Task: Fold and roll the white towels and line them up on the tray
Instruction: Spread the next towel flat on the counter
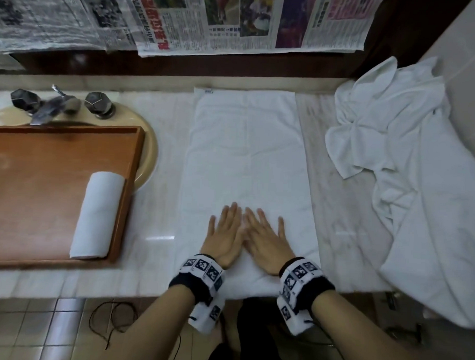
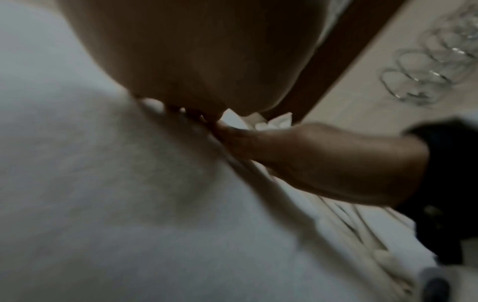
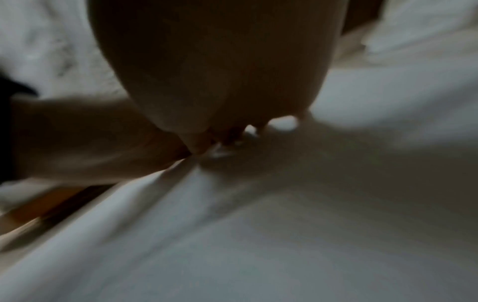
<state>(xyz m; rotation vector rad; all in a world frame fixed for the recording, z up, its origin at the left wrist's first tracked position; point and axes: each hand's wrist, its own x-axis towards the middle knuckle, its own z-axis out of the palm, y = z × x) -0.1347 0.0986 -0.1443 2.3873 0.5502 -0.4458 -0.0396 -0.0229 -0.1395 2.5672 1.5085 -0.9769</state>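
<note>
A white towel (image 1: pixel 245 153) folded into a long strip lies flat on the marble counter, running away from me. Both hands press flat on its near end, side by side: my left hand (image 1: pixel 225 233) and my right hand (image 1: pixel 266 237), fingers straight and spread, index fingers almost touching. One rolled white towel (image 1: pixel 97 215) lies at the right end of the wooden tray (image 1: pixel 43 151). The wrist views are dim and blurred. In them my left hand (image 2: pixel 201 61) and right hand (image 3: pixel 220 71) show as palms flat on the towel (image 2: pixel 103 183) (image 3: pixel 284 224).
A heap of loose white towels (image 1: pixel 409 172) covers the counter's right side. The tray sits over a beige sink (image 1: pixel 148 152) with a tap (image 1: pixel 56 103) behind it. Newspaper sheets (image 1: pixel 182 19) hang over the back wall. Glass tumblers (image 2: pixel 426 71) stand on a shelf.
</note>
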